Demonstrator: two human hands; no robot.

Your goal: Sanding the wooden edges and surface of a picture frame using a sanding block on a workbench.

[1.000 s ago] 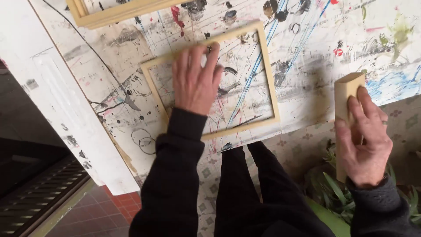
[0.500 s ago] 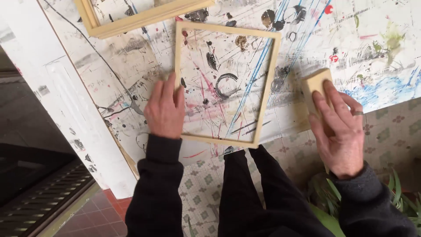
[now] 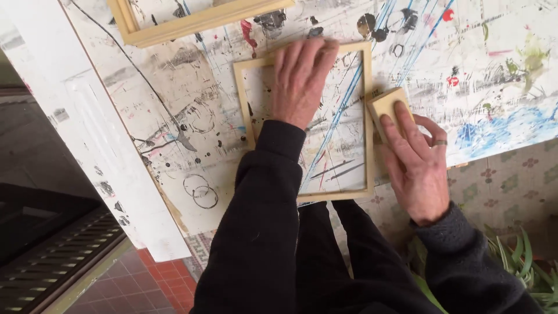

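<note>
A pale wooden frame point(image 3: 368, 122) lies flat on a paint-stained white table point(image 3: 174, 128). My left hand point(image 3: 300, 81) rests flat over the frame's upper part, fingers spread, pressing it down. My right hand point(image 3: 416, 163) grips a small pale wooden block point(image 3: 383, 106) and holds it against the frame's right rail. A ring shows on one finger of the right hand. Both arms wear dark sleeves.
A second pale wooden frame point(image 3: 192, 23) lies at the table's far edge. Patterned floor tiles point(image 3: 511, 180) and green plant leaves point(image 3: 523, 267) show at the lower right. Red tiles and a dark grate point(image 3: 52, 261) lie at the lower left.
The frame has shifted and turned on the table. My left hand has moved from its left rail to its upper part. My right hand has brought the block against the right rail.
</note>
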